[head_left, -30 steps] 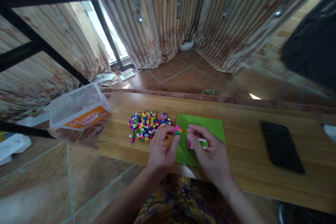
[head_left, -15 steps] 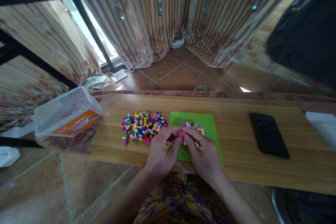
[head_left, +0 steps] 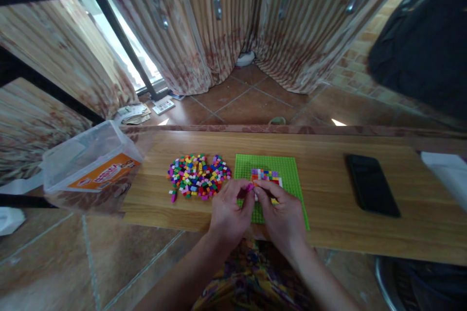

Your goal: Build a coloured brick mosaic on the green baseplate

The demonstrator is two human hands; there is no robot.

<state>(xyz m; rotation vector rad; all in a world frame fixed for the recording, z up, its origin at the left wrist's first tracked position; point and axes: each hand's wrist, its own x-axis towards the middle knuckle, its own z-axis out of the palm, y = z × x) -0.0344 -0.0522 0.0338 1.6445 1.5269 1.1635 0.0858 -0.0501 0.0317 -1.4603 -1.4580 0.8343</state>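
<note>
Over the green baseplate [head_left: 289, 167], my left hand [head_left: 231, 211] and my right hand [head_left: 286, 214] meet at their fingertips. My left thumb and forefinger pinch a small magenta toy brick [head_left: 249, 187]. The right hand's fingers are also closed in a pinch, with a bit of orange showing at their tips; it looks like another small brick. Behind them, a block of multicoloured bricks [head_left: 265, 174] is set on the baseplate, its near part hidden by my hands. A loose heap of toy bricks [head_left: 199, 175] lies to the left.
A clear plastic box [head_left: 91, 155] with an orange label stands at the left end of the wooden table [head_left: 328, 233]. A black phone [head_left: 372, 184] lies to the right, and white paper [head_left: 443, 170] at the far right. Curtains [head_left: 219, 43] hang beyond.
The fingertips stay together, with the magenta brick turned and covered more by the left fingers. Both hands have shifted slightly relative to the baseplate. The whole view has moved a little.
</note>
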